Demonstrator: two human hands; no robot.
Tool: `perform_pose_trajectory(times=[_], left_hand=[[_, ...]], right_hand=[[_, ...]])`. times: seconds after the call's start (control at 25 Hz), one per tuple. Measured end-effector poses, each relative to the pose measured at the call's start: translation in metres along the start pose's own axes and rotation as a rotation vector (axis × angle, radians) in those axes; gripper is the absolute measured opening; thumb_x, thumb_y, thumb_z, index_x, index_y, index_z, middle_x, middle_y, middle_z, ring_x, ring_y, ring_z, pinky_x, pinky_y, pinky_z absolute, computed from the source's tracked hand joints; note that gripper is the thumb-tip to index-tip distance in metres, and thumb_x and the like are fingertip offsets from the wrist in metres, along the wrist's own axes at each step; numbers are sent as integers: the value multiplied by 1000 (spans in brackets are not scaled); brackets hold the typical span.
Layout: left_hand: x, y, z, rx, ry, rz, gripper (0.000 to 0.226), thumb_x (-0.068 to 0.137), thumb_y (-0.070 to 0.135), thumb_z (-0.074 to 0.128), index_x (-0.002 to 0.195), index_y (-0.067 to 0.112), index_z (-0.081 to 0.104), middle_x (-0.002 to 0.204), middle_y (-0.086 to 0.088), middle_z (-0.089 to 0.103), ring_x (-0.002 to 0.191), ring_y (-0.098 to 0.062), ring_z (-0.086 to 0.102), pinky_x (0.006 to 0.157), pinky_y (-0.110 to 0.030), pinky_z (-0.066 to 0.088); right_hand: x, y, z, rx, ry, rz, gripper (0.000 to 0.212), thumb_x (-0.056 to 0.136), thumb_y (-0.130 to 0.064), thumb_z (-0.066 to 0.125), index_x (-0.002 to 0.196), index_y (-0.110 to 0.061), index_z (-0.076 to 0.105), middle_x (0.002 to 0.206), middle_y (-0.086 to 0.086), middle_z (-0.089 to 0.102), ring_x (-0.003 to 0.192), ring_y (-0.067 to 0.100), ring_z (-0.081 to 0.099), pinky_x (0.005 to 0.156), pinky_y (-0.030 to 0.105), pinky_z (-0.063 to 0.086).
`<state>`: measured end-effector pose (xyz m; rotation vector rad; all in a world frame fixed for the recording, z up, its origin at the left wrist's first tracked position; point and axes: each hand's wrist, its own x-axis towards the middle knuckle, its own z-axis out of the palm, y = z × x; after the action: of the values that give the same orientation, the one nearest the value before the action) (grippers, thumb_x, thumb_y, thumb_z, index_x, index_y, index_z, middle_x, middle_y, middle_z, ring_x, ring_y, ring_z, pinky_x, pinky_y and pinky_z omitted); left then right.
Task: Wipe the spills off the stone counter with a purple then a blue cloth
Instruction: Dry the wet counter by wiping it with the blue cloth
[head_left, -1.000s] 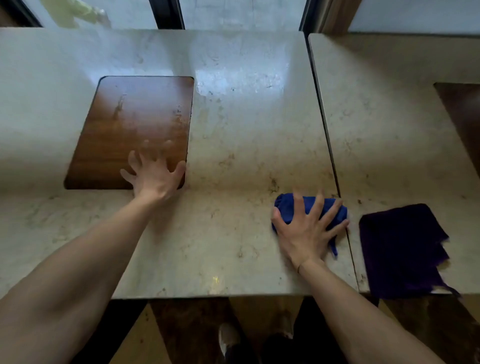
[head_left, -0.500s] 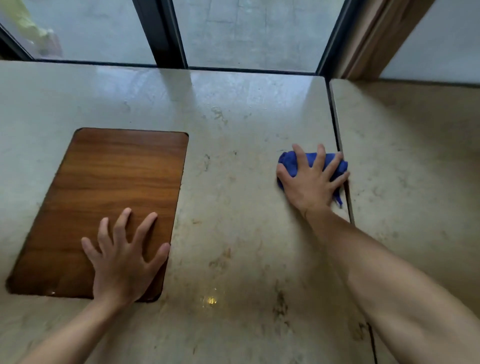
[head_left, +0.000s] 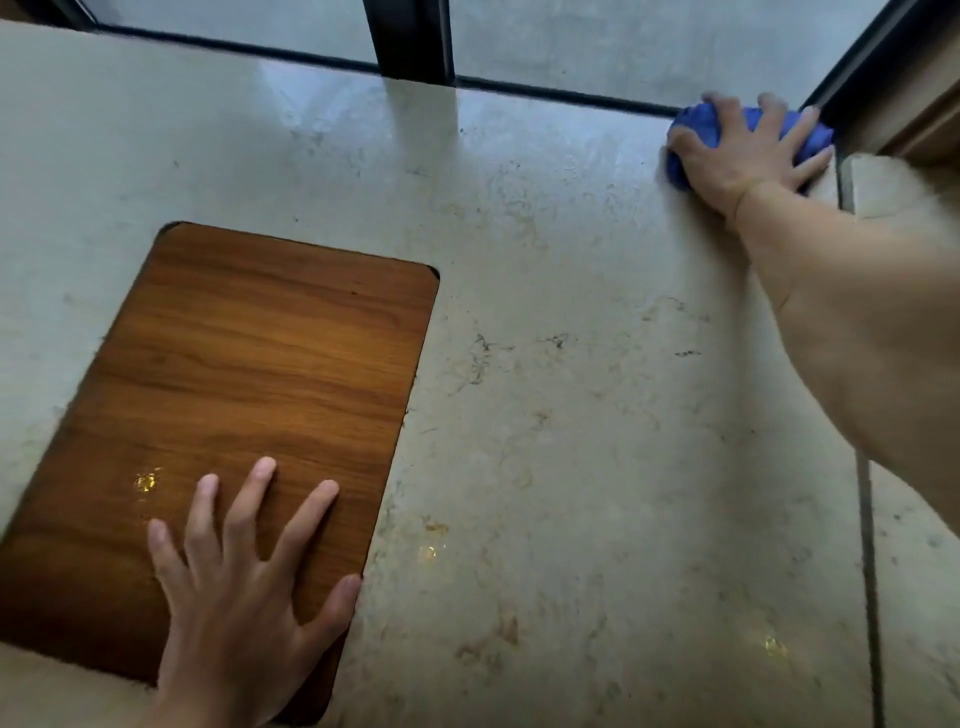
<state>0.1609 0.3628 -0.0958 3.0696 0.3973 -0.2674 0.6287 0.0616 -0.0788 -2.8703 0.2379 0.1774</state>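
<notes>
At the worktop's (head_left: 545, 415) far corner the right hand (head_left: 748, 156) is pressing its grip onto the bunched blue cloth (head_left: 701, 127) — mid-wipe — while the left hand (head_left: 244, 597) is lying flat, holding nothing; next, probably a pull back.

Two hands (head_left: 239, 597), one blue cloth (head_left: 701, 124), one wooden panel (head_left: 249, 374), seemingly two counter slabs (head_left: 571, 415).

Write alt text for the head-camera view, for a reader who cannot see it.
A right hand presses a bunched blue cloth onto the far corner of a stained stone counter by a window. The left hand rests flat on an inset wooden panel.
</notes>
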Motion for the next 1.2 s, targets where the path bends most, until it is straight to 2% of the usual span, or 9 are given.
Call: perform_pose_trajectory(times=[0.16, 0.36, 0.52, 0.64, 0.72, 0.88, 1.04, 1.12, 1.2], left_hand=[[-2, -5, 4, -6, -9, 8, 82, 84, 83, 17, 146, 35, 40, 157, -20, 29, 141, -56, 24, 101, -85, 17], [0, -3, 2, -26, 23, 17, 80, 86, 81, 17, 146, 33, 41, 155, -21, 31, 139, -57, 26, 100, -85, 19], [5, 3, 3, -31, 50, 31, 77, 82, 76, 31, 146, 34, 40, 155, -19, 29, 139, -56, 25, 101, -85, 18], [5, 1, 2, -63, 68, 32, 77, 82, 79, 25, 146, 38, 36, 157, -15, 24, 141, -54, 21, 104, -84, 14], [4, 0, 2, -84, 68, 35, 77, 82, 82, 18, 147, 41, 30, 159, -12, 19, 143, -53, 15, 106, -83, 10], [-2, -4, 1, -118, 40, 58, 75, 83, 82, 19, 149, 46, 23, 164, -7, 9, 148, -50, 2, 108, -81, 1], [-5, -5, -2, -160, 0, 82, 74, 87, 80, 23, 151, 45, 22, 165, -8, 7, 149, -52, -2, 108, -81, -2], [-6, -8, -8, -162, -36, 87, 73, 87, 80, 24, 151, 45, 22, 165, -9, 9, 148, -52, 2, 110, -79, 0], [0, -15, -18, -111, -9, 156, 70, 87, 80, 27, 147, 43, 30, 156, -14, 25, 142, -50, 18, 110, -75, 11]], right_hand=[[-17, -10, 12, -9, 0, -175, 59, 88, -66, 31, 145, -51, 34, 163, 2, 20, 152, 38, 0, 115, 67, -6], [-91, -14, 21, 4, -41, -264, 56, 87, -69, 31, 141, -54, 38, 160, -3, 25, 152, 33, -2, 116, 65, -4], [-190, -5, 39, 19, -29, -248, 51, 91, -66, 31, 140, -55, 37, 161, -6, 23, 152, 30, -5, 116, 64, -6], [-304, 14, 56, -1, 45, -249, 50, 92, -64, 33, 140, -54, 41, 161, -5, 27, 153, 31, 2, 116, 65, 2], [-388, 28, 62, -13, 106, -223, 53, 91, -64, 32, 140, -51, 45, 160, -3, 32, 152, 35, 9, 115, 67, 11], [-557, 53, 82, -78, 7, -50, 61, 88, -70, 23, 145, -52, 34, 165, -5, 17, 153, 30, -6, 117, 64, 1], [-674, 59, 96, -105, 57, 72, 58, 89, -65, 33, 144, -49, 39, 160, 2, 32, 152, 37, 10, 115, 68, 14], [-702, 48, 102, -89, 39, 135, 58, 90, -63, 34, 145, -48, 39, 160, 4, 34, 151, 39, 14, 113, 70, 19], [-717, 28, 107, -79, 46, 137, 57, 89, -60, 37, 144, -45, 46, 158, 7, 38, 149, 42, 19, 110, 72, 21]])
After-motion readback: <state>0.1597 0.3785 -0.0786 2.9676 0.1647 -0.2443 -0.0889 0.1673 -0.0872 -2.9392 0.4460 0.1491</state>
